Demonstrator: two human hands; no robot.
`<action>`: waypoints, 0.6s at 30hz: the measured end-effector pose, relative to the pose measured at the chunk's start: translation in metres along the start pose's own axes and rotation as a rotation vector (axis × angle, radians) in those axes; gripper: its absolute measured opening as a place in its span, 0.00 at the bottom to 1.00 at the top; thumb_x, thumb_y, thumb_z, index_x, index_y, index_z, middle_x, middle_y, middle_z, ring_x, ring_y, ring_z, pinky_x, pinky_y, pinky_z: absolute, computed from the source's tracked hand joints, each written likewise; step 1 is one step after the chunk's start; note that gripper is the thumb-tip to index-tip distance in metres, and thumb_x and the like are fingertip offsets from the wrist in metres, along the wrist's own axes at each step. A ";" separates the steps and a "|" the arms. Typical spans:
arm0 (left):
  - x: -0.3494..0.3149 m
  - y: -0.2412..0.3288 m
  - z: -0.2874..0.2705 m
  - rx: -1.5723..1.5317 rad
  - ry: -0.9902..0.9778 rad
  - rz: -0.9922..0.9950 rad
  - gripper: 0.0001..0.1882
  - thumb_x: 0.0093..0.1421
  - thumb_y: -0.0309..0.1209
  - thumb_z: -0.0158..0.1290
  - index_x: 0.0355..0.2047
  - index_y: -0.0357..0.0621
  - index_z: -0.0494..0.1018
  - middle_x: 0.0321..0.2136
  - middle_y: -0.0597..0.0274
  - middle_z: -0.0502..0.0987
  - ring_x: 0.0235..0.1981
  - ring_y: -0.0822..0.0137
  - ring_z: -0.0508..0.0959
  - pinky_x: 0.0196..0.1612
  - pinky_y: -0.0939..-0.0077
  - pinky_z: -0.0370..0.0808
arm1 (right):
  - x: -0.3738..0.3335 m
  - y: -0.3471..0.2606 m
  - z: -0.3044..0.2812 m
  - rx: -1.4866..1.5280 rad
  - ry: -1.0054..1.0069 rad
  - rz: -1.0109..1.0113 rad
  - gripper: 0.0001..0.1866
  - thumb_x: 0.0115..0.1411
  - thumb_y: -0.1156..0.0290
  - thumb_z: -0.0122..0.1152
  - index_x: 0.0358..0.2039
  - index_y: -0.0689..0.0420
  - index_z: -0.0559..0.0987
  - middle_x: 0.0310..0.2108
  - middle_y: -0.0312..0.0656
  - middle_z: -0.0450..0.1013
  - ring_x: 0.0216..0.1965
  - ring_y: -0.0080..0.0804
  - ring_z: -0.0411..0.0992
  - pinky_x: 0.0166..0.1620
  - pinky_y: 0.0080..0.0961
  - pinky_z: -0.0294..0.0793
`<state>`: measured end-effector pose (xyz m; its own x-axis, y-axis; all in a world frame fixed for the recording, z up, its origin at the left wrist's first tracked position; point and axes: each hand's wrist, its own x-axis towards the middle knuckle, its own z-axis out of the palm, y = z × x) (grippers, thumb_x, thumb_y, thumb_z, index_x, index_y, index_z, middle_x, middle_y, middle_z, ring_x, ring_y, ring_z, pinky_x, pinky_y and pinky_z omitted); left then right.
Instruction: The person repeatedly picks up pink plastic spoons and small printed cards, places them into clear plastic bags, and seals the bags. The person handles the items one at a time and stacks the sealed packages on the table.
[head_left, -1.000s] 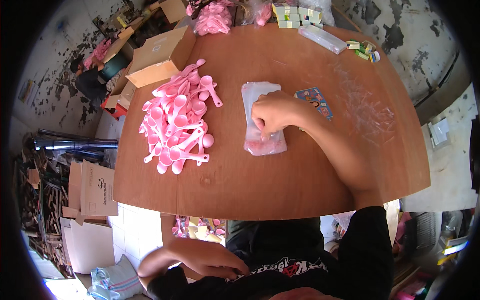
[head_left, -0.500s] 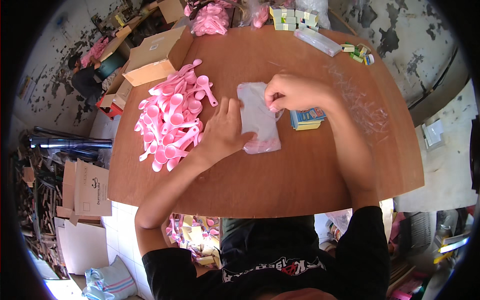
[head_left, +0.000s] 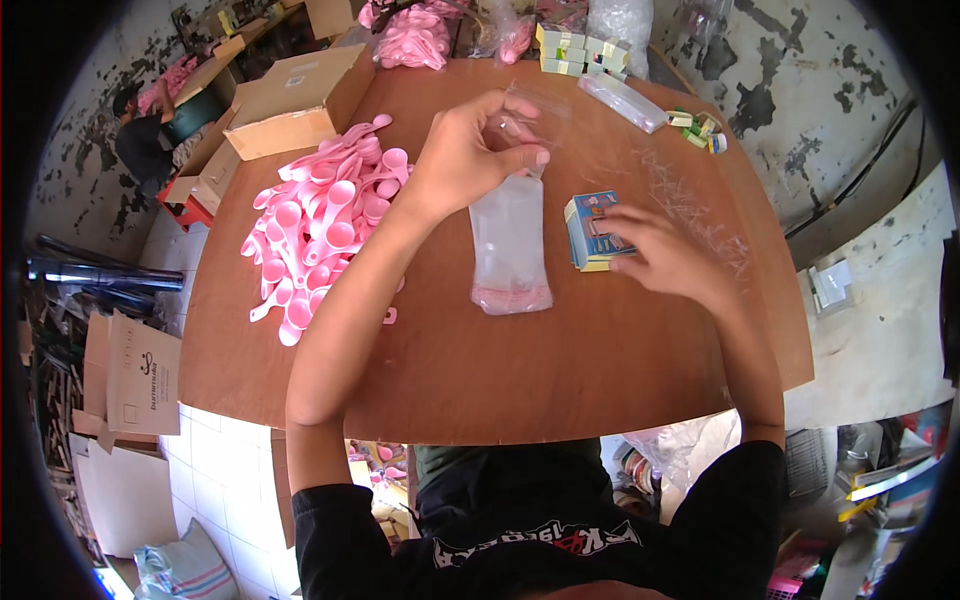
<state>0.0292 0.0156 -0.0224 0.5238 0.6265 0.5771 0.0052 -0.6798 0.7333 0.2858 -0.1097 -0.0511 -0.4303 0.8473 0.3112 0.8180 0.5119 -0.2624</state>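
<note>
My left hand [head_left: 475,150] is raised over the far end of a flat stack of clear plastic bags [head_left: 508,250]. Thumb and fingers close on one thin clear bag [head_left: 540,103], whose see-through film stands out beyond the fingertips. My right hand [head_left: 665,255] lies with fingers stretched apart over a small stack of blue printed cards [head_left: 590,215]. Its fingertips touch or hover just above the top card, and the thumb is by the near right edge. To the left of the bags lies a heap of pink plastic measuring spoons [head_left: 320,225].
An open cardboard box [head_left: 300,100] stands behind the spoons. Bundled small boxes [head_left: 580,50], a clear packet [head_left: 622,102] and small green-and-white pieces [head_left: 697,128] sit at the far right. Thin clear strips [head_left: 695,205] litter the wooden table [head_left: 420,390]. Another person [head_left: 145,145] is at the far left.
My left hand has lifted from the bag stack's left side to above its far end, now with a bag. My right hand has left the bags and moved right and nearer, onto the cards.
</note>
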 end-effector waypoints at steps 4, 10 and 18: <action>0.002 -0.006 -0.002 -0.188 0.039 -0.135 0.16 0.57 0.21 0.59 0.46 0.35 0.71 0.33 0.64 0.79 0.30 0.77 0.78 0.31 0.84 0.75 | -0.011 0.004 0.012 -0.050 0.048 -0.028 0.15 0.50 0.77 0.65 0.40 0.63 0.79 0.40 0.48 0.77 0.40 0.46 0.76 0.40 0.34 0.77; 0.002 -0.001 -0.012 -0.322 0.050 -0.203 0.14 0.60 0.22 0.55 0.46 0.31 0.72 0.34 0.59 0.80 0.32 0.75 0.79 0.34 0.81 0.77 | 0.004 -0.009 -0.022 0.021 0.078 0.310 0.11 0.56 0.77 0.64 0.40 0.62 0.80 0.33 0.45 0.79 0.33 0.31 0.78 0.36 0.22 0.75; -0.002 -0.005 -0.012 -0.415 -0.141 -0.190 0.15 0.60 0.22 0.56 0.47 0.31 0.73 0.36 0.57 0.81 0.37 0.73 0.80 0.41 0.78 0.78 | 0.071 -0.040 -0.057 0.444 0.849 0.044 0.08 0.59 0.74 0.64 0.37 0.64 0.81 0.30 0.35 0.78 0.31 0.16 0.72 0.35 0.13 0.71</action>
<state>0.0182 0.0225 -0.0228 0.6572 0.6477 0.3854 -0.2136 -0.3304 0.9194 0.2441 -0.0781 0.0337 0.1601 0.5710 0.8052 0.5325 0.6368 -0.5576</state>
